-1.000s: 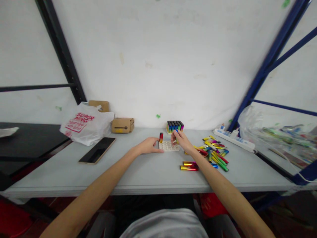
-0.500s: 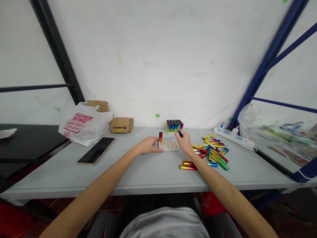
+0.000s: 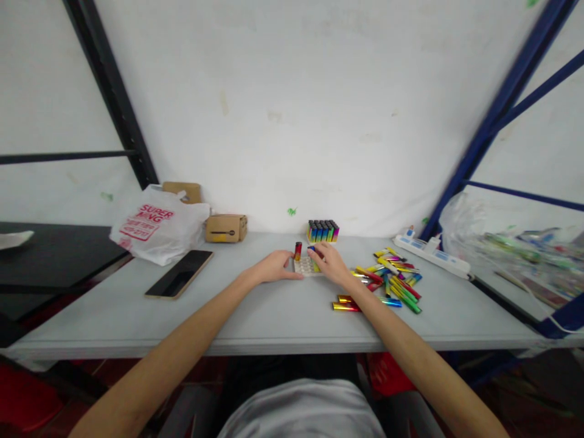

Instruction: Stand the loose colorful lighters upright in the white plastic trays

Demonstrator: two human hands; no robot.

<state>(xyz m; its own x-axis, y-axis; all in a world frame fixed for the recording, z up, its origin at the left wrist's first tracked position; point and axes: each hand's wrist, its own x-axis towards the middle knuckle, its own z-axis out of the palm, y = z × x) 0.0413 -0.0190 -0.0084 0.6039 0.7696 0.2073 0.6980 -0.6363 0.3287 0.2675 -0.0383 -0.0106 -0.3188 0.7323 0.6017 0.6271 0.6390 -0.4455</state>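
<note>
My left hand (image 3: 274,267) steadies the left side of a small white holder tray (image 3: 305,266) with rows of round slots, its thumb along the near edge and its fingers by the far corner. A red and gold lighter (image 3: 298,252) stands upright in the tray's far left corner, close to my fingertips. My right hand (image 3: 334,265) is closed on a blue and yellow lighter (image 3: 312,249) over the tray; its lower end is partly hidden, so I cannot tell whether it sits in a slot. Loose colourful lighters (image 3: 401,289) lie to the right.
Behind the tray stands a block of upright rainbow lighters (image 3: 322,232). A phone (image 3: 180,275), a plastic bag (image 3: 157,225) and a cardboard box (image 3: 225,229) are on the left. A power strip (image 3: 431,255) lies at the right, near a blue rack post (image 3: 479,137).
My right hand has moved left with the blue lighter, from beyond the tray's right end to over the tray. My left hand stays at the tray's left side.
</note>
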